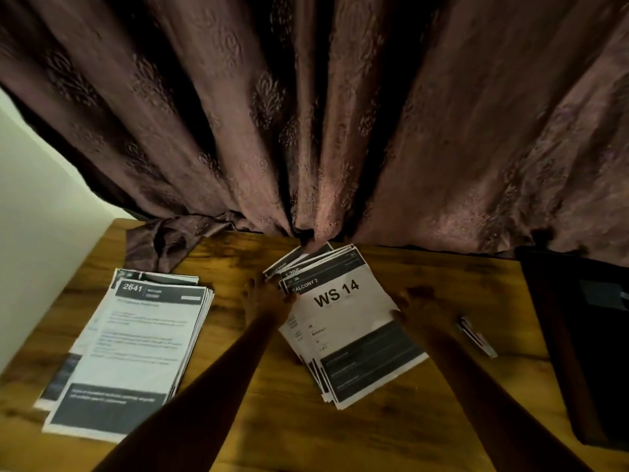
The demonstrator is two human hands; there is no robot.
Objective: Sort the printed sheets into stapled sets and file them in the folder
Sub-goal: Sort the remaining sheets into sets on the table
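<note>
Hands frame a loose stack of printed sheets (343, 321) lying at the middle of a wooden table (374, 434); the top sheet reads "WS 14" under a dark "BALCONY 2" band; the left hand (265, 298) rests at the stack's left edge, fingers spread flat; the right hand (413, 306) touches the right edge, thumb on the top sheet, though dim light hides whether it pinches the paper; a second pile of sheets (136, 345), headed "2641", lies well apart on the left; a stapler (476, 337) lies near the right hand; a dark folder (585, 335) sits at the far right; a brown curtain (306, 114) hangs behind.
</note>
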